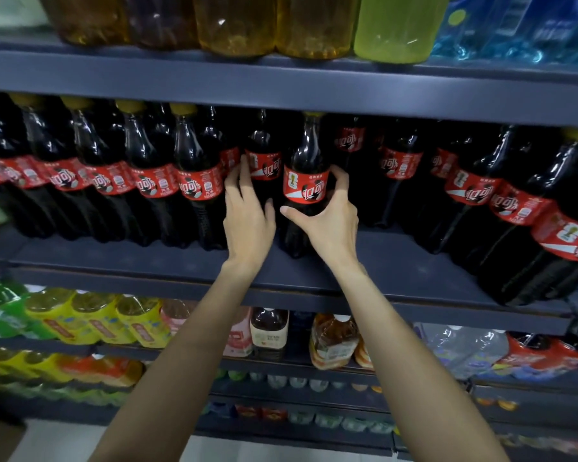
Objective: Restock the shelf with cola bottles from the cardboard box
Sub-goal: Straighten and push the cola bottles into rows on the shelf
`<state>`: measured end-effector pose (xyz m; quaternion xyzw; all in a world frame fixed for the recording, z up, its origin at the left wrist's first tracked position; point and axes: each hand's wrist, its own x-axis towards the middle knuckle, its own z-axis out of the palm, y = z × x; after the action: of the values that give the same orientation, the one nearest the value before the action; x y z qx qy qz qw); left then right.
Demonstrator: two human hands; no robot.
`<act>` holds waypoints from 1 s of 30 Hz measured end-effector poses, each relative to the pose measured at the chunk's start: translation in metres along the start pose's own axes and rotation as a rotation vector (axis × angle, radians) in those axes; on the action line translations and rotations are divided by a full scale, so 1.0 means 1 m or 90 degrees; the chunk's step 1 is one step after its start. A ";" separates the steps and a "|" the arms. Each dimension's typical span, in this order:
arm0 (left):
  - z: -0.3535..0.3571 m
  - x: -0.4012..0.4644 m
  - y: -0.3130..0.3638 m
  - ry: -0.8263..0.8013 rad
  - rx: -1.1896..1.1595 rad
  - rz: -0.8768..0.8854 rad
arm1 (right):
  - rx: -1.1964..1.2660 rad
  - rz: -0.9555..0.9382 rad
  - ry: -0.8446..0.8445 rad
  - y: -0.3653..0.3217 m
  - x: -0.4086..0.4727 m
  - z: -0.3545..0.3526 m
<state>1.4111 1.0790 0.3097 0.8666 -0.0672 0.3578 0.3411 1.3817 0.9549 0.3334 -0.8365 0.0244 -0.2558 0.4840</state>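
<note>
head | your right hand point(327, 218) gripped a cola bottle point(306, 185) upright on the dark shelf point(147, 261) | your left hand point(247, 211) lay released against a rear bottle point(262, 161)

The cola bottles point(306, 181) are near-black with red labels point(304, 186) lettered in white and yellow caps point(182, 109); the shelf point(181, 261) is dark blue-grey.
</note>
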 end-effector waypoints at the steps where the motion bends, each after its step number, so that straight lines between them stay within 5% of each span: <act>1: -0.010 -0.006 -0.004 0.026 -0.028 0.020 | -0.009 -0.010 -0.004 -0.002 -0.002 0.004; 7: -0.050 -0.022 -0.032 0.223 -0.021 0.022 | -0.074 -0.052 0.008 -0.022 -0.009 0.042; 15: -0.046 -0.028 -0.042 0.100 -0.007 -0.009 | -0.109 -0.069 -0.033 -0.034 -0.011 0.075; 20: -0.045 -0.029 -0.045 0.082 -0.001 -0.009 | 0.081 -0.089 -0.107 -0.019 -0.006 0.066; 30: -0.043 -0.029 -0.050 0.084 0.000 0.010 | 0.073 -0.112 -0.124 -0.012 -0.001 0.065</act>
<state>1.3830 1.1404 0.2857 0.8409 -0.0512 0.4166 0.3417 1.4075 1.0129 0.3170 -0.8273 -0.1109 -0.2155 0.5068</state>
